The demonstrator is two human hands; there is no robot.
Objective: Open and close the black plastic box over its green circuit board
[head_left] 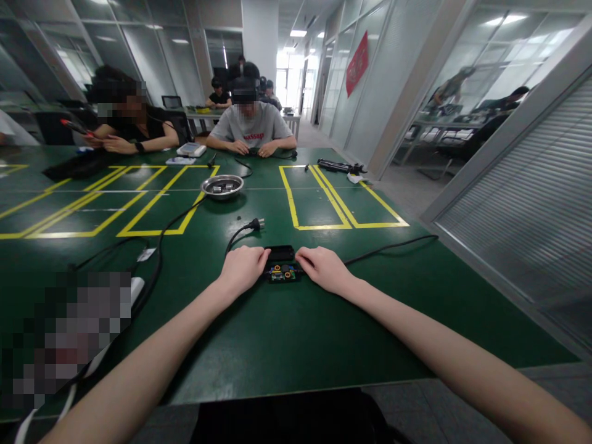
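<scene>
In front of me lies an opened power adapter, its circuit board (283, 273) showing coils and small parts in the lower black half. Just behind the board is the black plastic cover (280, 253), hollow side visible. My left hand (243, 266) is closed, fingertips at the cover's left end. At its right end my right hand (320, 266) is also closed; the undersides of its fingers are hidden. A black power plug (255, 225) on a cord lies beyond my left hand. From behind my right hand a black cable (388, 248) runs off to the right.
A metal bowl (222, 187) with small metal parts stands farther back. Yellow tape (324, 227) marks areas on the green table (351, 345). A black cord (160, 259) and a blurred-out object (78, 333) lie at left. Two people sit across the table.
</scene>
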